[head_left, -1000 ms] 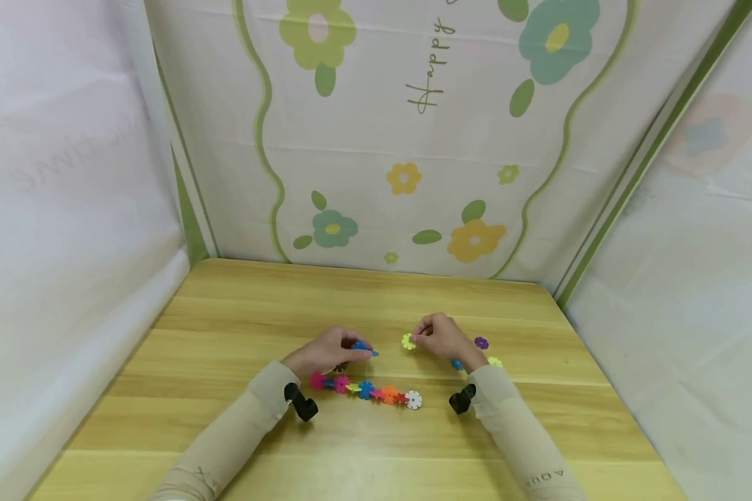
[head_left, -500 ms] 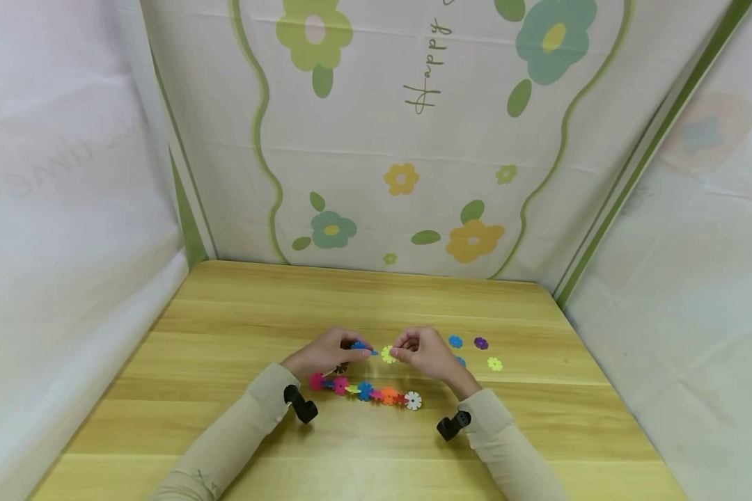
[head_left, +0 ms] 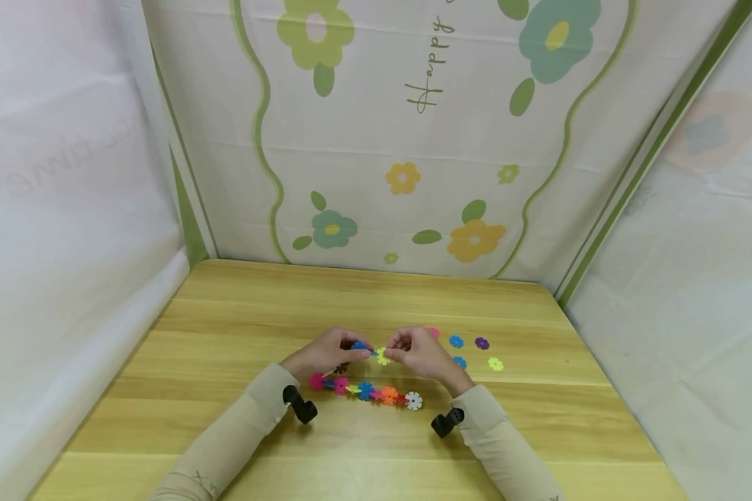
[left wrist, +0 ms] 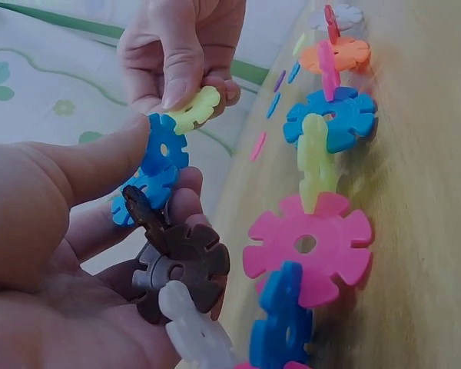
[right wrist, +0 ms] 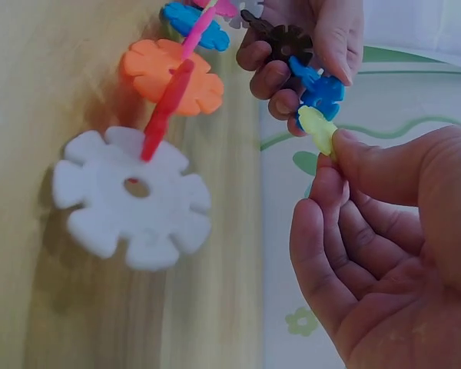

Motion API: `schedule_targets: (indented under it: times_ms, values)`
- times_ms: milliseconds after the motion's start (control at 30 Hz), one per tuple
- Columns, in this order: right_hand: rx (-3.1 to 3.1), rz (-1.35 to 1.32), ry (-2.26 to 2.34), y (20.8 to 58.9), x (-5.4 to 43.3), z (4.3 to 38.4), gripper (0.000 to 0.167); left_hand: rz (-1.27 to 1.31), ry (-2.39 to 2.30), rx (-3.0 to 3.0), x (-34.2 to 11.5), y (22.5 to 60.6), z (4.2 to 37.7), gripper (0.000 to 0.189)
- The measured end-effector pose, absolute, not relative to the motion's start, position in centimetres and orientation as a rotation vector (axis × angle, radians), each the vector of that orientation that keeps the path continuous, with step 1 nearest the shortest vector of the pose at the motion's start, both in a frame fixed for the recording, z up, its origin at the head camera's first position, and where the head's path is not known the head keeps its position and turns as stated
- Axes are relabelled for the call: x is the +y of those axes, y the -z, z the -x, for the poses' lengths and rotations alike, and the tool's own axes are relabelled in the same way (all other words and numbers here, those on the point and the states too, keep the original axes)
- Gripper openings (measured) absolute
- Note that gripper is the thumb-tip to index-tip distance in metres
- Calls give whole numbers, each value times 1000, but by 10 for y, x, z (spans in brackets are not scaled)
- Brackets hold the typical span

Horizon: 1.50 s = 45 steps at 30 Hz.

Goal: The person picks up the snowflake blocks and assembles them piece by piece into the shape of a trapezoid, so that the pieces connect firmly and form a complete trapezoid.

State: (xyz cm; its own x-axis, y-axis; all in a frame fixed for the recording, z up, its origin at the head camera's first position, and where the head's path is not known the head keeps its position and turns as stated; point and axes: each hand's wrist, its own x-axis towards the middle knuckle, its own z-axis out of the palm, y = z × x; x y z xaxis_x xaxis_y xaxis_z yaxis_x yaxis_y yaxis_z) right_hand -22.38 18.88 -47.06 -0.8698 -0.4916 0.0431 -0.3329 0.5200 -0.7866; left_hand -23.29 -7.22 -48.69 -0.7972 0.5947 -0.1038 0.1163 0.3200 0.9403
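Yellow disc (left wrist: 197, 110): petal-notched, sat pinched in the grip of the right hand (head_left: 418, 351), at the edge of the blue discs (left wrist: 164, 146).
Blue discs: slotted crosswise, were pinched by the left hand (head_left: 323, 352).
Bright chain (head_left: 366, 390): interlocked discs lay on the wood-grained tabletop (head_left: 326, 459).

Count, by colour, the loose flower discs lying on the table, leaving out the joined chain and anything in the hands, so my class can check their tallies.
Pink disc: 1
Blue discs: 2
Purple disc: 1
Yellow-green disc: 1
Total: 5
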Motion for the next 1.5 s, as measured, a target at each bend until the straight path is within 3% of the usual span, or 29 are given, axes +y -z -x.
schedule_targets:
  times_ms: [400, 1000, 1500]
  values:
    - [2677, 689, 1248, 457, 171, 228, 12, -583, -1549, 2221, -73, 483, 232, 24]
    - [2615, 290, 1499, 466, 149, 221, 8, -537, -1576, 2212, -84, 483, 234, 29]
    - [2670, 291, 1467, 466, 141, 221, 10, -519, -1609, 2191, -86, 488, 236, 26]
